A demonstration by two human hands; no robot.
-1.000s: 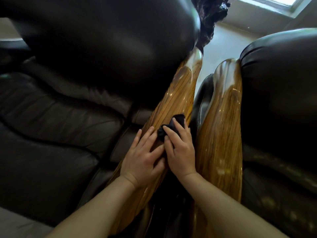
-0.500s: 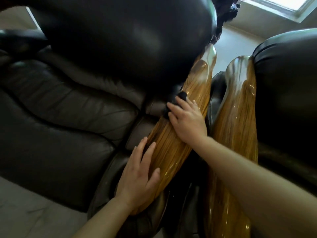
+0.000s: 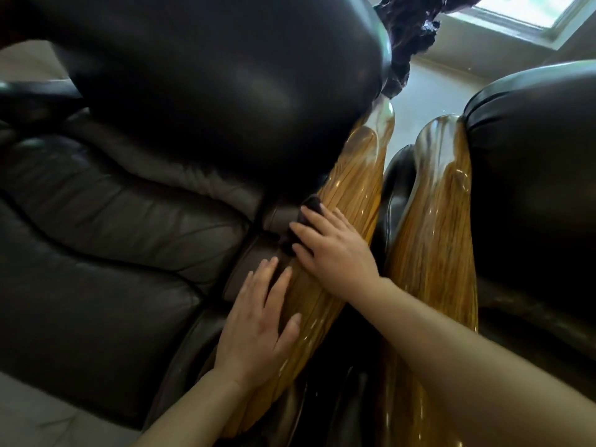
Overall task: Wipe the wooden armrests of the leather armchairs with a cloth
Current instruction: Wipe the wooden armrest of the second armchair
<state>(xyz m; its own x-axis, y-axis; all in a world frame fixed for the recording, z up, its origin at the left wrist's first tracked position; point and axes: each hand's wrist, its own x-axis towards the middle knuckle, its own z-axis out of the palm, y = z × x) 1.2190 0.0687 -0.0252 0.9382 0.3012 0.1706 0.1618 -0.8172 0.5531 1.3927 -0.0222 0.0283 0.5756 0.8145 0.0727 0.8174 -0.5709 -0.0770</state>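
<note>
Glossy yellow-brown wood makes two armrests that run side by side up the middle of the view, with a narrow dark gap between them. The left armrest [image 3: 351,201] belongs to the dark leather armchair [image 3: 135,221] on the left; the right armrest [image 3: 432,221] belongs to a second leather armchair [image 3: 532,162] on the right.

Both hands are on the left armrest. The right hand [image 3: 335,250] lies flat on the wood, fingers spread, and presses a small dark cloth [image 3: 311,208] under the fingertips. The cloth sits at the inner edge of the armrest, where the wood meets the leather seat; only a part of it shows beyond the fingers. The hand does not close around the cloth, it only pushes it down with the palm side.

The left hand [image 3: 258,324] rests lower on the same armrest, open and flat, fingers apart, with the fingers reaching onto the leather beside the wood. It holds nothing. The two hands are near each other but do not touch.

Behind the armchairs, a pale wall and a bright window [image 3: 529,11] show at the top right.
</note>
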